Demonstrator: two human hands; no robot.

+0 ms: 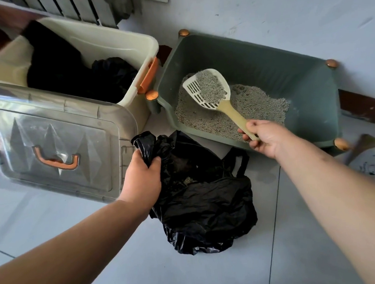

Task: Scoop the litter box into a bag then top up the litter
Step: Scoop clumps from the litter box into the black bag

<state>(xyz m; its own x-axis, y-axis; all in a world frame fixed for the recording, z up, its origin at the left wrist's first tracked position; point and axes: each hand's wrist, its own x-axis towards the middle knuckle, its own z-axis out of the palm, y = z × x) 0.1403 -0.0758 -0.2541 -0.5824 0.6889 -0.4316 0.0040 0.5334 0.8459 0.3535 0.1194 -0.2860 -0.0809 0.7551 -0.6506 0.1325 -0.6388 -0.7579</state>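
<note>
Right hand (263, 138) grips loaded scoop (210, 89) over litter box (310, 105); left hand (144, 179) clutches black bag (203, 204) rim, near.

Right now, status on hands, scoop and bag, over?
Right hand grips cream slotted plastic scoop, loaded with grey litter, above green litter box. Left hand grips black plastic bag. Nothing between scoop and bag.

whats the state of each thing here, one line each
scoop: loaded with grey litter, over the litter box
litter box: open, part filled with litter
black bag: on the floor, mouth open, a little litter inside
left hand: grips the bag's edge
right hand: grips the scoop's handle
cream bin: open, dark things inside
clear lid: off, in front of the bin
</note>
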